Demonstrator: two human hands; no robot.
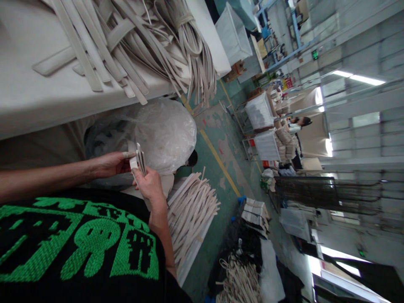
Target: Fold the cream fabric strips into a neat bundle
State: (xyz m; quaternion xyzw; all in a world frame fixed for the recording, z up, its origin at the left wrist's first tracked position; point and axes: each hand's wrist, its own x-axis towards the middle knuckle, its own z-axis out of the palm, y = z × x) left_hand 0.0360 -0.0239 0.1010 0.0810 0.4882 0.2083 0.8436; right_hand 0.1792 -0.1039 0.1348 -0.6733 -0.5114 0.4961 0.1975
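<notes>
Several flat, pale straps (140,159) are gathered in a small stack between my two hands. My left hand (110,163) is closed on one side of the stack, and something pale, like tape, covers a fingertip. My right hand (150,184) grips the stack from the other side, its thumb along the straps. Just beyond the hands is a large clear plastic bag (167,130); its contents are hard to make out. Long beige straps (132,46) lie in a loose pile on a white-covered table (28,97), some hanging over its edge.
The view is turned sideways. Beside my right arm, a white bin (198,249) holds many beige strips (192,210). More strips (241,280) lie in a heap on dark sheeting. White crates on carts (260,110) and a person (295,126) are farther off. Yellow lines (217,160) mark the green floor.
</notes>
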